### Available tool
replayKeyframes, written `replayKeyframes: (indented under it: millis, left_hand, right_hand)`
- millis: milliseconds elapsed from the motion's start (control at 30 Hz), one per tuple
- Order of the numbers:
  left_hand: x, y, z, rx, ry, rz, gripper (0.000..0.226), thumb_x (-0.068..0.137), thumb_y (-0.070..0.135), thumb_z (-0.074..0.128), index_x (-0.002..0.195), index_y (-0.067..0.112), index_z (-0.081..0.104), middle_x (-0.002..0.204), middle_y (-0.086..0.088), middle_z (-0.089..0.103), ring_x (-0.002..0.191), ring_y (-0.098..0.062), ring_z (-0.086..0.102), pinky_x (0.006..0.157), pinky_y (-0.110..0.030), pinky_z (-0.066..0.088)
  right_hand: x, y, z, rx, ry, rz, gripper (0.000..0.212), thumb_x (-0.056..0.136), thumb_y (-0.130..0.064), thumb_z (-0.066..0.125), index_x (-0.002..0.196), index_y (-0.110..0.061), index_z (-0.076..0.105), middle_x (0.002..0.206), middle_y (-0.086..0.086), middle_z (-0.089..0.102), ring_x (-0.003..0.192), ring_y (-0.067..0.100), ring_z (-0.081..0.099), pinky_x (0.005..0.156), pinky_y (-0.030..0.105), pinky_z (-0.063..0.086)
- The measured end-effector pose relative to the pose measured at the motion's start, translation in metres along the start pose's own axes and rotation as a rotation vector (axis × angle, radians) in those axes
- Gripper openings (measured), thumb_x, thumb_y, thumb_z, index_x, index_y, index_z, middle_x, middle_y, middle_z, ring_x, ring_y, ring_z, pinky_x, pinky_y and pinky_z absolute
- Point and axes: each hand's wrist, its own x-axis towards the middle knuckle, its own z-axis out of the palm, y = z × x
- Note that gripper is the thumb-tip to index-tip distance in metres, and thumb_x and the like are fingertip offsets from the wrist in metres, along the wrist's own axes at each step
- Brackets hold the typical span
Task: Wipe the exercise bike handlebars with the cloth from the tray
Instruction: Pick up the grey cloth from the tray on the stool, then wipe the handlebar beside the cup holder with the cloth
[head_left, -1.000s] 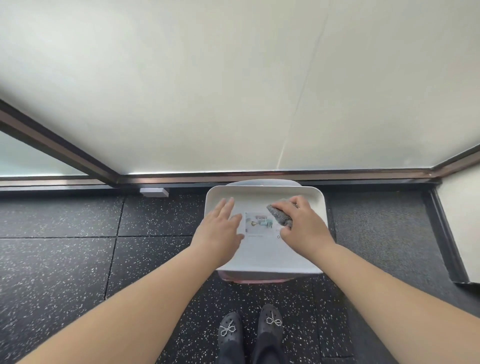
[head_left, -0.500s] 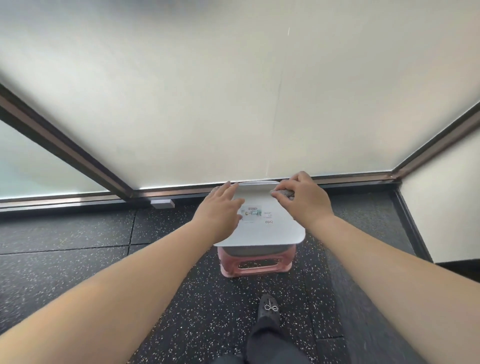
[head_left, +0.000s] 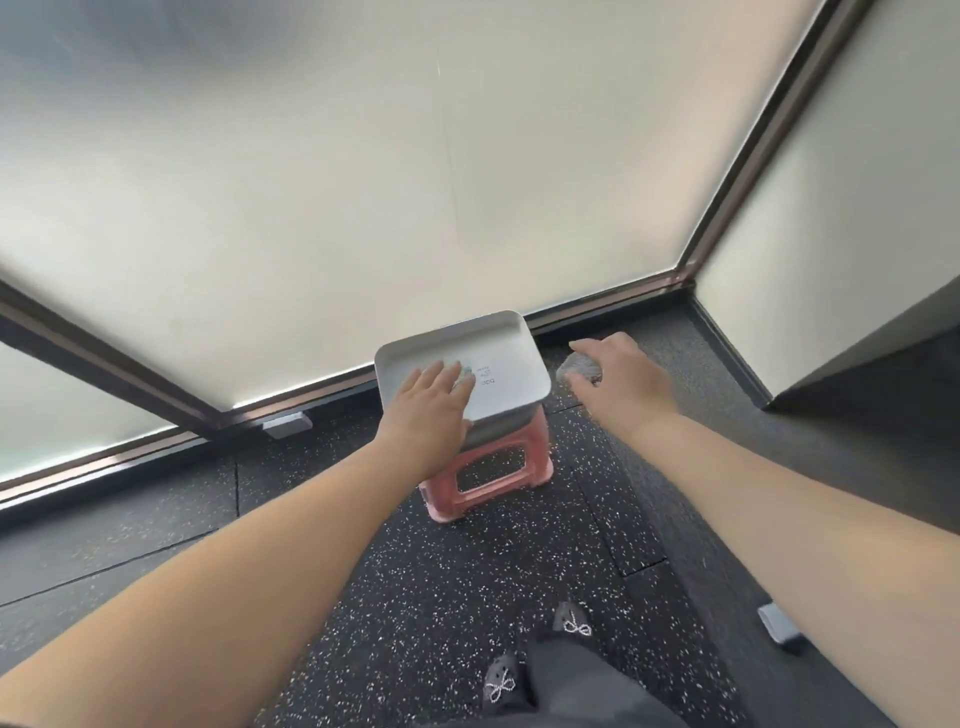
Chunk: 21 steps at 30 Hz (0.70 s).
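The left hand (head_left: 428, 410) lies palm down on the near left part of the shallow white rectangular plastic tray (head_left: 506, 340), fingers extended and slightly spread, gripping nothing. The left forearm reaches in straight from the near left. The tray sits tilted on top of a low pink plastic stool (head_left: 485, 480), which stands on the black speckled rubber floor (head_left: 415, 597) close to the frosted glass wall (head_left: 363, 182). A small printed label (head_left: 485, 375) shows on the tray's bare surface just right of the left fingertips.

The right hand (head_left: 621, 376) is held to the right of the tray, clear of its rim, knuckles up with the wrist slightly bent. Its fingers are curled around the small crumpled grey cloth (head_left: 579, 370), which is bunched on the hand's left side and off the tray; the index finger points left. The right forearm extends in from the near right.

2 dark shoes (head_left: 535, 654) with bow trim appear at the near edge, and a small grey block (head_left: 777, 630) lies on the floor at the near right.
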Motion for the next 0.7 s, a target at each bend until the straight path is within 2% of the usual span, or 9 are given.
replayKeyframes:
  millis: [133, 233, 333, 433, 567, 700]
  left_hand:
    - [-0.016, 0.036, -0.012, 0.004, 0.031, 0.066, 0.059, 0.098, 0.034, 0.041, 0.15, 0.018, 0.018, 0.157, -0.004, 0.021, 0.146, -0.023, 0.012, 0.119, -0.039, 0.004]
    - [-0.023, 0.066, -0.018, -0.001, 0.032, 0.083, 0.058, 0.098, 0.035, 0.04, 0.149, 0.02, 0.018, 0.156, -0.003, 0.024, 0.145, -0.023, 0.015, 0.119, -0.039, 0.003]
    - [-0.029, 0.101, -0.019, 0.0, 0.023, 0.108, 0.058, 0.098, 0.036, 0.04, 0.149, 0.022, 0.018, 0.155, -0.001, 0.027, 0.145, -0.022, 0.017, 0.12, -0.039, 0.005]
    - [-0.035, 0.147, -0.021, -0.018, 0.042, 0.157, 0.057, 0.097, 0.036, 0.041, 0.148, 0.022, 0.021, 0.154, 0.0, 0.03, 0.143, -0.021, 0.021, 0.12, -0.04, 0.006]
    - [-0.04, 0.215, -0.023, -0.012, 0.091, 0.237, 0.057, 0.096, 0.038, 0.043, 0.148, 0.023, 0.024, 0.153, 0.002, 0.033, 0.142, -0.02, 0.024, 0.119, -0.04, 0.01]
    - [-0.043, 0.284, -0.031, -0.007, 0.115, 0.325, 0.058, 0.096, 0.038, 0.046, 0.148, 0.024, 0.023, 0.153, 0.004, 0.032, 0.143, -0.019, 0.024, 0.118, -0.04, 0.011]
  right_hand:
    - [-0.039, 0.031, -0.019, 0.06, 0.043, 0.077, 0.034, 0.091, -0.041, 0.052, 0.123, -0.033, 0.058, 0.119, 0.0, 0.051, 0.092, 0.021, 0.058, 0.078, 0.035, 0.051]
    - [-0.067, 0.056, -0.035, 0.086, 0.056, 0.123, 0.034, 0.089, -0.04, 0.057, 0.121, -0.03, 0.06, 0.117, 0.002, 0.05, 0.094, 0.021, 0.056, 0.078, 0.033, 0.049]
    - [-0.098, 0.088, -0.052, 0.067, 0.069, 0.164, 0.036, 0.085, -0.037, 0.061, 0.12, -0.032, 0.059, 0.114, 0.001, 0.051, 0.088, 0.019, 0.055, 0.07, 0.03, 0.045]
    - [-0.136, 0.124, -0.074, 0.072, 0.103, 0.209, 0.037, 0.086, -0.033, 0.062, 0.122, -0.031, 0.058, 0.114, -0.001, 0.05, 0.086, 0.017, 0.053, 0.068, 0.027, 0.04]
    - [-0.19, 0.177, -0.104, 0.083, 0.144, 0.3, 0.037, 0.086, -0.03, 0.062, 0.122, -0.032, 0.057, 0.116, -0.002, 0.048, 0.078, 0.02, 0.058, 0.068, 0.033, 0.05]
    - [-0.244, 0.226, -0.13, 0.079, 0.216, 0.365, 0.037, 0.086, -0.026, 0.061, 0.122, -0.031, 0.057, 0.116, -0.002, 0.047, 0.073, 0.019, 0.057, 0.06, 0.029, 0.044]
